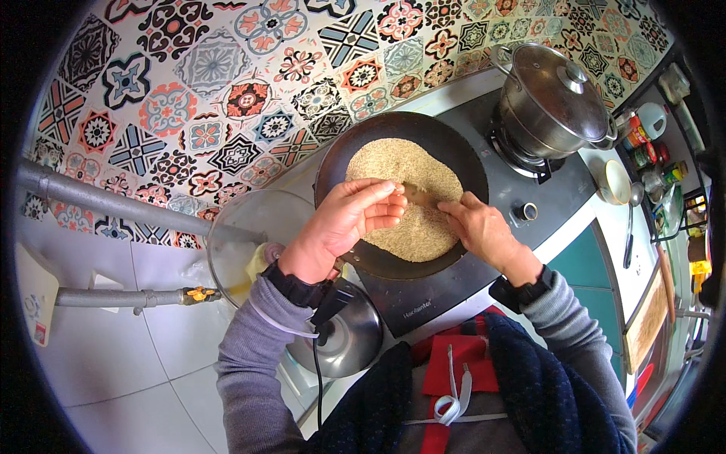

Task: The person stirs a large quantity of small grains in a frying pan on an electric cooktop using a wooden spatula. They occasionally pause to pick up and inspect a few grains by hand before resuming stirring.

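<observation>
A dark wok point(332, 147) on the stove holds a broad layer of small tan seeds or grains point(391, 159), probably sesame. Over its middle, my left hand point(351, 218) has thumb and index fingertip pinched together at a tiny pale bit, too small to name. My right hand point(482, 230) is curled above the right side of the grains, fingers pointing left. A flat, blurred brownish piece point(421, 196) reaches from its fingertips toward my left fingertips. What that piece is, and whether my left fingers touch it, is unclear. The right palm is hidden.
A lidded steel pot point(539, 113) stands on the far right burner of the black gas stove point(408, 312). Left of the wok is a large clear bowl point(232, 210); a round steel lid point(351, 346) lies nearer me. A bowl point(613, 181) and ladle point(629, 232) rest at right.
</observation>
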`<state>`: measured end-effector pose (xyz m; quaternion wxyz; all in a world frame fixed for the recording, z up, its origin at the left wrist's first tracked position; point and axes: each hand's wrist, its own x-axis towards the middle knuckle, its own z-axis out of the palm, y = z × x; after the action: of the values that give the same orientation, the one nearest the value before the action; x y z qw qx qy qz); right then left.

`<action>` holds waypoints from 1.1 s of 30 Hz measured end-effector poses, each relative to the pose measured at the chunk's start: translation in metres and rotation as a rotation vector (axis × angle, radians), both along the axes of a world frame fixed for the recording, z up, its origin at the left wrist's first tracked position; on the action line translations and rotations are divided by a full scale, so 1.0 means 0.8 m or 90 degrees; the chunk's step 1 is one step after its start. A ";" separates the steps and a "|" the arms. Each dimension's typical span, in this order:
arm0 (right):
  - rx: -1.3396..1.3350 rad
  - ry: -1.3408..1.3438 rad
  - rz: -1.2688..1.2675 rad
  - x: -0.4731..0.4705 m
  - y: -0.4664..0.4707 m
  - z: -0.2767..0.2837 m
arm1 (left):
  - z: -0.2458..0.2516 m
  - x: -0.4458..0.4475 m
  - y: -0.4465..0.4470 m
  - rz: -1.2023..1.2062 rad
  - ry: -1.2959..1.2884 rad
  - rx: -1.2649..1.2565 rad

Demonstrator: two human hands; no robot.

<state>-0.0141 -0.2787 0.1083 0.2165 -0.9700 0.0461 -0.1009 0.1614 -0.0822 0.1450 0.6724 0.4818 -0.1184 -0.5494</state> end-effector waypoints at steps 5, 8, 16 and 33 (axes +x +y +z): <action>0.052 0.074 0.000 -0.050 -0.004 0.029 | -0.003 0.000 0.003 0.015 -0.012 0.012; 0.056 0.076 0.018 -0.068 -0.006 0.044 | -0.004 -0.002 0.000 0.019 0.002 0.005; 0.071 0.016 -0.021 -0.017 0.007 0.013 | 0.003 -0.008 -0.007 0.018 0.014 -0.006; 0.098 0.110 -0.010 -0.075 -0.010 0.052 | -0.004 -0.006 -0.010 0.024 0.032 -0.038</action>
<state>-0.0741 -0.2863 0.1497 0.2845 -0.9552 0.0799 -0.0144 0.1567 -0.0904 0.1419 0.6995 0.4499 -0.1084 -0.5446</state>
